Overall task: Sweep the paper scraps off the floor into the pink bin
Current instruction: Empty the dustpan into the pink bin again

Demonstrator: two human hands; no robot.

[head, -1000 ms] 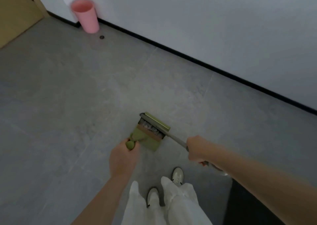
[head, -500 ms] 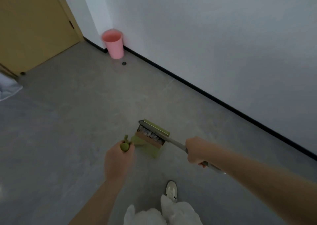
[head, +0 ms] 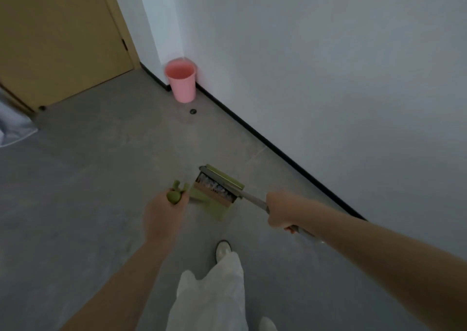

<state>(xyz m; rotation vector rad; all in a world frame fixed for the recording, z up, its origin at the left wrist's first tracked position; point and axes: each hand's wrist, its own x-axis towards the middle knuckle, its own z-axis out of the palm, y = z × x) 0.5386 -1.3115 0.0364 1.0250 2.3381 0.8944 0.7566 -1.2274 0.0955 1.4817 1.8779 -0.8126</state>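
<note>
My left hand [head: 164,210] grips the green handle of a green dustpan [head: 214,205] held above the grey floor. White paper scraps [head: 214,186] lie inside the pan. My right hand [head: 281,210] grips the grey handle of a broom [head: 252,196] whose head rests across the pan's mouth, over the scraps. The pink bin [head: 182,83] stands upright in the corner against the white wall, well ahead of the pan.
A yellow door [head: 58,35] fills the upper left. A black baseboard [head: 278,151] runs along the wall on the right. A small dark floor fitting [head: 193,111] sits just before the bin. Pale cloth [head: 12,131] lies at the left edge. My white trousers and shoes [head: 222,251] are below.
The view has moved toward the corner: the pink bin is larger and nearer, and the door fills more of the frame. Both hands keep their grips on dustpan and broom.
</note>
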